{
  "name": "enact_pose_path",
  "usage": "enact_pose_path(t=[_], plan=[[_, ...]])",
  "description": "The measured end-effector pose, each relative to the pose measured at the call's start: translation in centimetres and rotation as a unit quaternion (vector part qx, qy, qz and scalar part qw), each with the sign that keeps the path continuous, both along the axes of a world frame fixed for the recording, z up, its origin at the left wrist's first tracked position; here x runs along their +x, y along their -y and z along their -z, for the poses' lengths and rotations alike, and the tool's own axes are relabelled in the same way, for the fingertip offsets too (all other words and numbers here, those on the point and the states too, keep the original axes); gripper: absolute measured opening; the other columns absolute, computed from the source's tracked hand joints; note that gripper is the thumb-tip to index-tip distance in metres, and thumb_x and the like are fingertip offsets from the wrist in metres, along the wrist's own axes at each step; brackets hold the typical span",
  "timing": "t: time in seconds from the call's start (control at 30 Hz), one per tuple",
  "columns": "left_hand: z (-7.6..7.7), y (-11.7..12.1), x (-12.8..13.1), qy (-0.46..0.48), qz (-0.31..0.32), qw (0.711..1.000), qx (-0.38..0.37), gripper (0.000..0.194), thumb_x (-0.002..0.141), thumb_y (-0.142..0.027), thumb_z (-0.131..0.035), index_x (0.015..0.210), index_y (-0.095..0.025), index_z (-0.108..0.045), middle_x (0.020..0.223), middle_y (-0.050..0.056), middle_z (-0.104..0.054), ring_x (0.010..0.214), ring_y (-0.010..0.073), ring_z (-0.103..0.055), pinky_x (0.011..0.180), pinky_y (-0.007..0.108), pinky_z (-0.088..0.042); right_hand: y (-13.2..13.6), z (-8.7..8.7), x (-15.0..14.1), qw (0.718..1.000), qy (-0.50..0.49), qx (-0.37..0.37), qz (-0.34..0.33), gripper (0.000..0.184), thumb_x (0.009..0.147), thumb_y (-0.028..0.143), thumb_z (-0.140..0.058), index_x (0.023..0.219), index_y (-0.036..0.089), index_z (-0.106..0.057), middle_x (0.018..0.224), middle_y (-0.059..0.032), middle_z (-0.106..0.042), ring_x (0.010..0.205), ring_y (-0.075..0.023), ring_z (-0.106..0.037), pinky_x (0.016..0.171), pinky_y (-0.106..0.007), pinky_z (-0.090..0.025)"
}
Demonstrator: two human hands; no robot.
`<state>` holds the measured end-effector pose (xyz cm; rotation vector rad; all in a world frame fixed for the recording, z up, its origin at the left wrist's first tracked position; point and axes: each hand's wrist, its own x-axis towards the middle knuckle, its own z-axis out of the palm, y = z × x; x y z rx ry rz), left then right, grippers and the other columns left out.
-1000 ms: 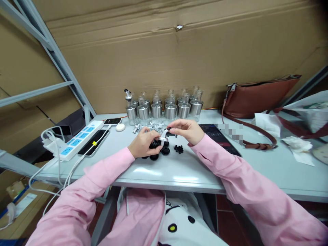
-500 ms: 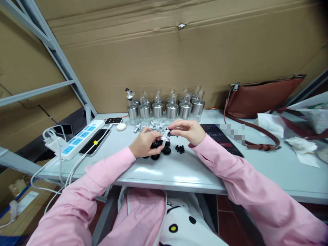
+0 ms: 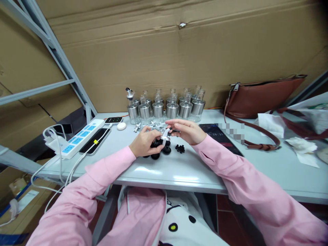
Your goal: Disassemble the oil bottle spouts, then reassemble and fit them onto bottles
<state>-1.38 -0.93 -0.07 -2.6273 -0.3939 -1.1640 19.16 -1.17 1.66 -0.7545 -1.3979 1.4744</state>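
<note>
My left hand (image 3: pixel 144 143) is closed around a small silver pourer spout (image 3: pixel 164 137) with a black stopper, held just above a heap of black rubber stoppers (image 3: pixel 160 150) on the table. My right hand (image 3: pixel 187 130) pinches a small black part against the spout's tip, the two hands touching. A small cluster of tiny black rings (image 3: pixel 179 148) lies right of the stoppers. Loose silver spouts (image 3: pixel 151 125) lie behind the hands. A row of steel-and-glass bottles (image 3: pixel 165 108) stands at the back; the leftmost one carries a fitted pourer (image 3: pixel 128 92).
A grey table (image 3: pixel 184 171) carries a white power strip (image 3: pixel 77 139), a black phone (image 3: pixel 96 140) with cable, a small device (image 3: pixel 113 120), a white oval object (image 3: pixel 121 126), a dark tablet (image 3: pixel 220 138), a brown handbag (image 3: pixel 261 97) with strap, and tissues (image 3: pixel 299 145). Cardboard lines the back wall.
My hands stay together on the spout; the right hand's fingers have shifted slightly left and lower over the spout tip. The view has moved a little.
</note>
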Motion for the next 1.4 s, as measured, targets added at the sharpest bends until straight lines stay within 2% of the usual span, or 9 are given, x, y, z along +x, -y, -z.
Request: enact_pose_path(t=[0.1, 0.17, 0.27, 0.4, 0.7, 1.17, 1.27, 1.4], plan=[[0.0, 0.0, 0.0, 0.002, 0.001, 1.0, 0.004, 0.023, 0.082, -0.031, -0.047, 0.1, -0.019, -0.039, 0.068, -0.003, -0.058, 0.054, 0.0104, -0.053, 0.071, 0.031, -0.04, 0.1, -0.2, -0.2, 0.992, -0.016, -0.118, -0.052, 0.016, 0.07, 0.03, -0.064, 0.079, 0.017, -0.068, 0.071, -0.0019, -0.062, 0.068, -0.0115, -0.056, 0.065, -0.026, -0.046], [0.0, 0.0, 0.0, 0.002, 0.003, 1.0, 0.007, 0.023, 0.082, -0.03, -0.047, 0.1, -0.018, -0.039, 0.069, -0.002, -0.059, 0.054, 0.0103, -0.054, 0.071, 0.031, -0.04, 0.2, -0.3, -0.4, 0.982, -0.02, -0.174, -0.075, 0.012, 0.073, 0.025, -0.059, 0.071, 0.015, -0.066, 0.066, -0.001, -0.059, 0.063, -0.0104, -0.053, 0.061, -0.024, -0.045], [0.1, 0.0, 0.0, 0.004, 0.005, 1.0, 0.006, 0.023, 0.082, -0.029, -0.047, 0.1, -0.018, -0.039, 0.069, -0.002, -0.059, 0.054, 0.01, -0.054, 0.071, 0.031, -0.04, 0.4, -0.1, -0.7, 0.972, -0.033, -0.212, -0.095, 0.017, 0.076, 0.024, -0.054, 0.066, 0.014, -0.062, 0.063, -0.0006, -0.056, 0.06, -0.0101, -0.05, 0.059, -0.024, -0.043], [0.2, 0.0, 0.0, 0.0, 0.0, 1.0, 0.0, 0.023, 0.082, -0.029, -0.046, 0.101, -0.018, -0.038, 0.068, -0.003, -0.058, 0.053, 0.0099, -0.053, 0.071, 0.031, -0.04, 0.4, 0.2, -1.0, 0.967, -0.052, -0.226, -0.106, 0.014, 0.075, 0.027, -0.055, 0.07, 0.015, -0.061, 0.062, 0.0009, -0.054, 0.058, -0.0101, -0.047, 0.057, -0.024, -0.042], [0.2, 0.0, 0.1, -0.003, 0.002, 1.0, 0.003, 0.022, 0.081, -0.029, -0.047, 0.098, -0.019, -0.039, 0.067, -0.004, -0.057, 0.053, 0.01, -0.051, 0.071, 0.031, -0.04, 0.6, 0.6, -1.7, 0.965, -0.084, -0.218, -0.118, 0.012, 0.072, 0.027, -0.052, 0.074, 0.018, -0.06, 0.06, 0.0017, -0.052, 0.055, -0.0109, -0.047, 0.056, -0.026, -0.043], [0.2, 0.0, 0.1, -0.013, 0.009, 1.0, 0.009, 0.023, 0.08, -0.029, -0.048, 0.098, -0.018, -0.038, 0.066, -0.004, -0.057, 0.052, 0.0098, -0.05, 0.07, 0.032, -0.04, 0.5, 0.9, -1.8, 0.973, -0.088, -0.175, -0.119, 0.023, 0.06, 0.034, -0.067, 0.073, 0.017, -0.06, 0.057, 0.0044, -0.048, 0.055, -0.0098, -0.048, 0.055, -0.025, -0.043], [0.1, 0.0, 0.1, -0.006, 0.006, 1.0, 0.007, 0.023, 0.08, -0.029, -0.048, 0.098, -0.019, -0.038, 0.067, -0.004, -0.057, 0.052, 0.0099, -0.05, 0.07, 0.032, -0.04, 0.7, 0.9, -1.9, 0.98, -0.087, -0.153, -0.095, 0.026, 0.058, 0.037, -0.069, 0.072, 0.017, -0.061, 0.059, 0.0039, -0.049, 0.058, -0.0104, -0.049, 0.054, -0.025, -0.043], [0.1, 0.0, 0.1, 0.002, 0.0, 1.0, 0.005, 0.021, 0.081, -0.029, -0.047, 0.098, -0.019, -0.038, 0.066, -0.004, -0.057, 0.052, 0.01, -0.05, 0.07, 0.031, -0.04, 0.8, 1.2, -2.3, 0.993, -0.063, -0.095, -0.021, 0.028, 0.056, 0.036, -0.072, 0.075, 0.018, -0.061, 0.06, 0.0042, -0.054, 0.057, -0.0096, -0.05, 0.054, -0.024, -0.042]])
